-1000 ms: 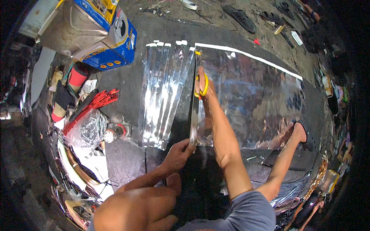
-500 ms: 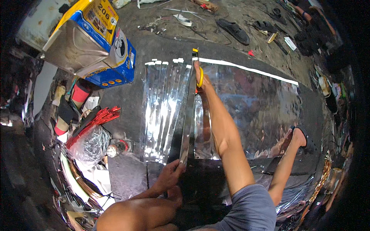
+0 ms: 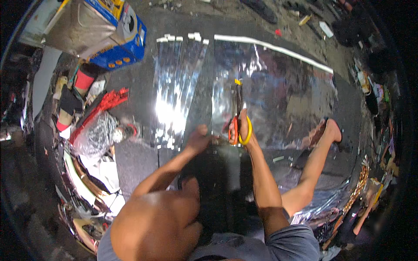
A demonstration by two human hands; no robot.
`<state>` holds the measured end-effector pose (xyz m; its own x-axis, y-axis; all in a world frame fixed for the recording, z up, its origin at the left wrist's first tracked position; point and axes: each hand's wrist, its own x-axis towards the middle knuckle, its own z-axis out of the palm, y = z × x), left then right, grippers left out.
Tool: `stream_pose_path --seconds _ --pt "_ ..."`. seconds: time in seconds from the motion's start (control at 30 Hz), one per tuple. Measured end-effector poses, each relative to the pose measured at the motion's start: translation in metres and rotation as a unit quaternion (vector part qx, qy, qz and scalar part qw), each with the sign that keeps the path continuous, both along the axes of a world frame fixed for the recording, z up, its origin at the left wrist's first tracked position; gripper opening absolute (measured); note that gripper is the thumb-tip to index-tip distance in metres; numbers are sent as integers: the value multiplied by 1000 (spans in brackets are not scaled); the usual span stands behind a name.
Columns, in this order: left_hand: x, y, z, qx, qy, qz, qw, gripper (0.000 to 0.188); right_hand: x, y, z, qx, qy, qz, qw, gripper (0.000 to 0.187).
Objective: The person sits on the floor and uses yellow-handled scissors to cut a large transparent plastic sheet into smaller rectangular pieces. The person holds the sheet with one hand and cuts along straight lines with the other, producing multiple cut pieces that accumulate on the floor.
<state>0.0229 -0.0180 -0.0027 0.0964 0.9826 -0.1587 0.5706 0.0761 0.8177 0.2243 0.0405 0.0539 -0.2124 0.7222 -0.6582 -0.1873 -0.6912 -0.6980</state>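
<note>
A pair of scissors (image 3: pixel 238 104) with yellow and orange handles is in my right hand (image 3: pixel 244 124), its dark blades pointing away from me. It hangs over the left part of a shiny transparent sheet (image 3: pixel 278 100) with a white band along its far edge. My left hand (image 3: pixel 198 139) is beside the sheet's near left corner, slightly blurred, fingers apart and reaching toward that corner; whether they touch it I cannot tell. To the left lie several narrow shiny strips (image 3: pixel 172 87) with white far ends, side by side on the dark mat (image 3: pixel 135 82).
A blue and yellow metal can (image 3: pixel 117 48) stands at the far left. Red ties (image 3: pixel 109 102) and a clear plastic bag (image 3: pixel 98 135) lie nearer on that side. My foot (image 3: pixel 333 130) rests at the sheet's right edge. A dark sandal (image 3: pixel 261 9) lies beyond the mat.
My right hand has drawn the scissors back from the sheet's far left corner toward its near edge. My left hand no longer holds the narrow dark edge piece. The view has shifted.
</note>
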Motion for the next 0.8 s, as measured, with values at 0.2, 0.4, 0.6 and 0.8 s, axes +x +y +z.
stream_pose_path --seconds 0.2,0.4,0.6,0.8 --pt "34 13 -17 -160 -191 236 939 24 12 -159 31 -167 -3 38 985 83" --pt "25 29 -7 -205 -141 108 962 14 -9 -213 49 -182 -8 107 977 81" --pt "24 27 -1 -223 -155 125 954 16 -21 -192 40 -167 -31 112 979 80" --pt "25 34 -3 -244 -129 132 952 16 -23 -187 20 -182 -48 95 978 84"
